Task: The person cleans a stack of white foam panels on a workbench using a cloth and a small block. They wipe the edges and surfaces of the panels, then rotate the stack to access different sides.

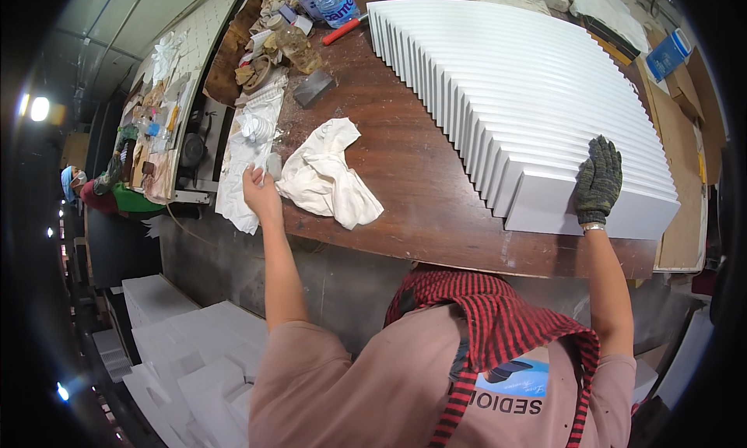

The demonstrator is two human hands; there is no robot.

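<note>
My bare left hand (pixel 261 191) is at the table's left front, its fingers curled round the lower end of a small grey block (pixel 273 166). Beside it lies a crumpled white cloth (pixel 331 175), and under it a strip of white paper (pixel 240 191). On the right, my right hand (pixel 599 179), in a dark green knitted glove with bare wrist below, lies flat on the nearest of a long row of white panels (pixel 545 90). These overlap like steps and fan back across the table. The front panel (pixel 576 207) shows its broad face.
The brown table (pixel 405 160) carries a grey metal-like block (pixel 313 88), a red-handled tool (pixel 342 31), a clear jar (pixel 296 47) and a large bottle (pixel 333 3) at back left. A blue tub (pixel 668 55) stands far right. Stacked white panels (pixel 206 347) sit low left. Another person (pixel 109 191) works far left.
</note>
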